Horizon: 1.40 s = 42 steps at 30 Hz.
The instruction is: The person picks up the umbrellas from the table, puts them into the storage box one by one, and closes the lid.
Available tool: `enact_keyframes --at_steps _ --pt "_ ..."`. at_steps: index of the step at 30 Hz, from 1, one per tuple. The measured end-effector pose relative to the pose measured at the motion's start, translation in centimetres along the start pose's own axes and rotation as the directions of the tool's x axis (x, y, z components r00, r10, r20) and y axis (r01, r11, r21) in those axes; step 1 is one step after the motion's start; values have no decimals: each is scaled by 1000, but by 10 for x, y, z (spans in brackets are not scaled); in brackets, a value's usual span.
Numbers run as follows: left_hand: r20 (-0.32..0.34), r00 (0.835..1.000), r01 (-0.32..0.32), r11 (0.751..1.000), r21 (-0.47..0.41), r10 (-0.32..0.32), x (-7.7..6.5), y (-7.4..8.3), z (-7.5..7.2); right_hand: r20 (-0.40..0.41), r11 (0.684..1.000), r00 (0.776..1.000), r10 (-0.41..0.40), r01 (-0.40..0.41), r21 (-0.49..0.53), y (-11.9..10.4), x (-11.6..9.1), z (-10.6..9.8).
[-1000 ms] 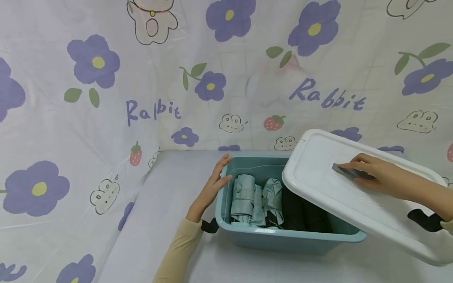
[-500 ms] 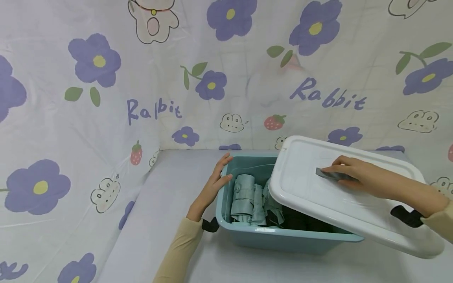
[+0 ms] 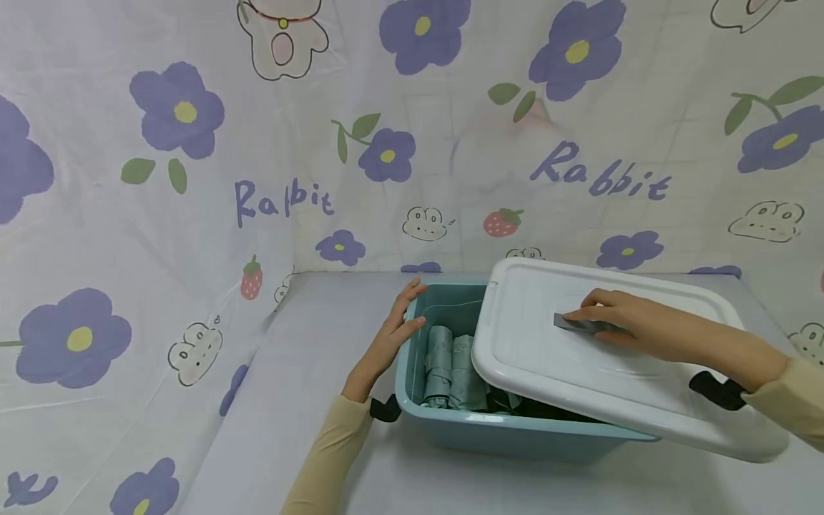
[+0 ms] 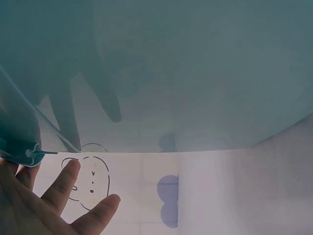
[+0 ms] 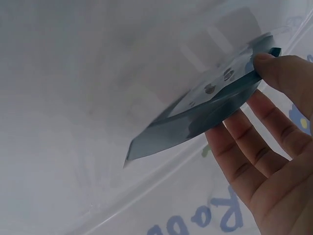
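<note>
A blue-green plastic storage bin (image 3: 508, 435) stands on the table with rolled pale-green cloth-like bundles (image 3: 439, 365) inside. My left hand (image 3: 385, 342) rests at the bin's left rim, its fingers extended and spread. Over the right part of the bin slants a white lid (image 3: 528, 350), its right end reaching past the bin. My right hand (image 3: 634, 325) grips the grey-green handle (image 3: 566, 323) on top of the lid. In the right wrist view the thumb and fingers pinch the handle (image 5: 195, 122) from both sides. The lid hides much of the bin's contents.
A pale sheet (image 3: 302, 336) covers the table around the bin. Behind and to the left hangs a white curtain (image 3: 360, 71) printed with purple flowers, rabbits and strawberries. Dark straps (image 3: 716, 390) hang at both wrists.
My right hand has carried the lid leftward and lower, so it covers more of the bin. The left hand has stayed at the left rim.
</note>
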State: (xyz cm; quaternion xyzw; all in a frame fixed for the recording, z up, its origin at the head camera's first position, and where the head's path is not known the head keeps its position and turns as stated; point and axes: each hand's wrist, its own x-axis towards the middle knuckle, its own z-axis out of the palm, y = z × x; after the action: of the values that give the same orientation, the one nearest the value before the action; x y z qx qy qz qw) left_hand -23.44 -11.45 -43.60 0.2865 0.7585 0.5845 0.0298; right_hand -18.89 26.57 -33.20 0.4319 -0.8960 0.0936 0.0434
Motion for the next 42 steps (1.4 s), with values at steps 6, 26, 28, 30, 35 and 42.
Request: enact_keyframes --at_steps 6,26,28,30,35,42 --pt "-2 1000 2 1000 -3 -2 0 -1 0 15 1000 1000 1 -1 6 -4 5 2" --pt "-15 1000 2 1000 18 -1 1 2 0 83 1000 996 -20 18 17 -22 26 -5" --pt "-18 1000 3 1000 22 -3 1 2 -1 85 1000 996 -27 26 14 -23 29 -5" --pt "-19 1000 7 1000 25 -6 1 1 -1 86 999 996 -35 34 12 -25 31 -4" --pt "-41 999 7 999 35 -6 3 2 0 106 1000 994 -27 25 20 -29 39 -4" --pt "-84 996 -28 998 59 33 3 -1 1 147 999 989 -31 25 40 -36 49 1"
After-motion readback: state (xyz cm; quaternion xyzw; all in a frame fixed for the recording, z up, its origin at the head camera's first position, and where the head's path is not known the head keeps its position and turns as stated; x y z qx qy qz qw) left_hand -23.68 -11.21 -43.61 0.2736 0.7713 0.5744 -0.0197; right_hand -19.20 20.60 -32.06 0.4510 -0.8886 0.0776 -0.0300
